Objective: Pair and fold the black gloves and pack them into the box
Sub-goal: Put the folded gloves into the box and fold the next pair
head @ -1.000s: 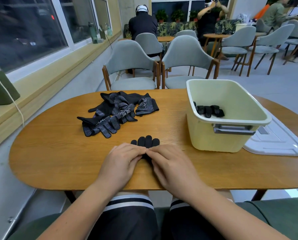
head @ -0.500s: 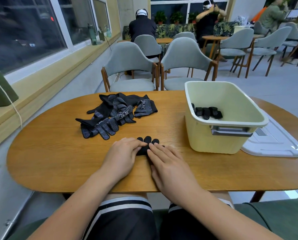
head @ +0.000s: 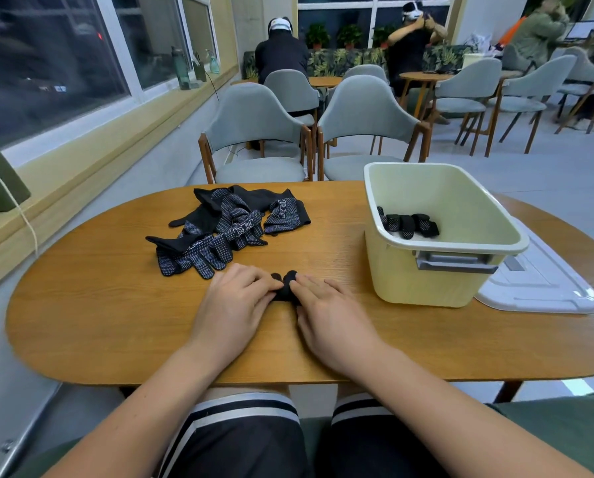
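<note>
**While pinned mid-fold, glove pair (head: pixel 285 288): liable to spring open**

Item: black, bunched into a short bundle, two fingertips poking out at the far end. Location: on the table (head: pixel 116 305), left of the box (head: pixel 426 277), nearer the wearer than its front wall.

Hands: close together, bundle between them. Left hand (head: pixel 235 301), fingers bent over the edge farther from the box. Right hand (head: pixel 326 305), fingers nearly straight, pressing the edge nearer the box. Thumb grip: cannot tell, hidden.

Also listed: folded pair (head: pixel 409 224) inside the box, by its left wall. Loose gloves (head: pixel 226 229) heaped well left of the box. Lid (head: pixel 537 291) flat, just right of the box.

Risks, as judged:
- Unrolling, if pressure eased before the fold is tucked or set; knit fabric, springy.
- One glove sliding off its mate under uneven push from the two sides, leaving a lopsided bundle.
- Bundle opening during the lift toward the box, if taken by one edge only.
- Catching on the box rim, given the tall wall, and dropping short onto the table.
- Landing on the folded pair and knocking it loose.
</note>
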### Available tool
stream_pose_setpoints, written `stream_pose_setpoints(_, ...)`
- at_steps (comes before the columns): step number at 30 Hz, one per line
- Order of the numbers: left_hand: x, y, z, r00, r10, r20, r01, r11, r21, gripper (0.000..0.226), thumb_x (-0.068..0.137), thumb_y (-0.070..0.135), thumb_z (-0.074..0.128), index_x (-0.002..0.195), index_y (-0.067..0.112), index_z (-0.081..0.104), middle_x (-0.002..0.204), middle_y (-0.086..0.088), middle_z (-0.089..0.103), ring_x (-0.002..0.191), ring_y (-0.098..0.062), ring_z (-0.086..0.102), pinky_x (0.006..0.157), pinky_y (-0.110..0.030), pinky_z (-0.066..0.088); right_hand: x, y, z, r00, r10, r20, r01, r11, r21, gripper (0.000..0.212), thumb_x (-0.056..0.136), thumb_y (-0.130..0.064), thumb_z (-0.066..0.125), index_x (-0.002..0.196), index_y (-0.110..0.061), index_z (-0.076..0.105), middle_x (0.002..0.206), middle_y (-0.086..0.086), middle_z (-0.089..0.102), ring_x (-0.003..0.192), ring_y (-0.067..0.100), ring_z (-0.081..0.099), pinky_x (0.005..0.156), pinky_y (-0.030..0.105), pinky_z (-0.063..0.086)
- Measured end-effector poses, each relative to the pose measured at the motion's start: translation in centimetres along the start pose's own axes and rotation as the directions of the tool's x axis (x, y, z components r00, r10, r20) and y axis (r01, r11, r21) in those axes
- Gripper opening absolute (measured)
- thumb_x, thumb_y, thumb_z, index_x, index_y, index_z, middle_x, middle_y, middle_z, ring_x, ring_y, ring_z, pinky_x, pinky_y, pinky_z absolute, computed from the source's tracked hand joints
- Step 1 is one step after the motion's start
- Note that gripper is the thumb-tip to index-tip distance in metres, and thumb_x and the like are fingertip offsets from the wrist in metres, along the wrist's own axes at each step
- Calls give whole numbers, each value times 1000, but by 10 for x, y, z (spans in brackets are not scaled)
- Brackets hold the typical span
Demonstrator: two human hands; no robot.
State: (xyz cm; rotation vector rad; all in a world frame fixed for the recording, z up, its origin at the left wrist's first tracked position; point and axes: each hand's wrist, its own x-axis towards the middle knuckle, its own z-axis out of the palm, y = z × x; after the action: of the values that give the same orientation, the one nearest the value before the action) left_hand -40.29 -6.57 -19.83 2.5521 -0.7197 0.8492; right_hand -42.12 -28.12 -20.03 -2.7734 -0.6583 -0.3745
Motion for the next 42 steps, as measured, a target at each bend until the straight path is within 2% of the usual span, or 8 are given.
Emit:
stream_pose_setpoints(5,-7,3,1,997,79,-2,-79,995,67,27,101,26,64,124,25,80,123,10,76,113,-16,65,86,-38,48,9,1,-3,999,21,37,-22,1000,15,54,108,-24,48,161,-14,44,169,8,44,159,22,37,132,42,24)
stream_pose_setpoints(10,7,-9,8,999,24,42,-27,998,59,30,92,17,83,121,26,81,120,12,78,109,-20,70,84,-41,52,15,3,-5,997,32,64,-32,999,-4,55,113,-26,41,165,-14,33,175,9,31,163,21,26,133,36,13)
stream_pose_setpoints(20,32,-33,19,982,-47,182,63,995,-83,30,103,22,69,128,35,77,123,20,76,116,-12,69,98,-54,56,31,9,0,986,72,150,-64,996,-59,63,117,-40,28,170,-7,17,179,16,15,167,24,12,133,36,3)
stream_pose_setpoints(25,43,-33,23,977,-82,195,99,992,-82,30,105,21,66,129,33,77,119,11,79,114,-17,70,98,-41,56,43,17,6,980,99,171,-95,995,-34,67,117,-46,27,170,-7,18,179,15,16,167,24,13,135,39,6)
stream_pose_setpoints(29,51,-33,32,972,-129,195,142,988,-53,28,108,25,60,129,33,76,117,5,79,113,-21,68,96,-39,54,54,26,9,974,134,183,-143,989,35,58,116,-47,29,160,-9,34,172,14,33,162,28,26,132,42,18)
stream_pose_setpoints(37,38,-39,24,995,17,100,-15,1000,-19,23,103,26,67,123,24,78,118,10,75,110,-16,66,91,-46,56,54,27,-6,975,122,187,-138,988,74,30,115,-36,44,129,-10,53,139,11,58,134,32,52,99,41,39)
stream_pose_setpoints(40,31,-39,19,990,44,135,-43,999,-8,35,98,32,72,132,25,74,126,12,72,117,-13,63,95,-42,55,52,25,-4,984,110,141,-123,988,92,39,113,-38,49,143,-13,52,154,10,57,136,35,55,106,43,47)
stream_pose_setpoints(42,31,-40,18,987,27,159,-27,1000,0,41,97,37,73,137,26,71,129,12,71,120,-12,61,99,-43,55,49,25,-4,992,108,62,-113,990,88,37,111,-36,55,140,-14,58,146,7,63,129,35,59,100,45,52)
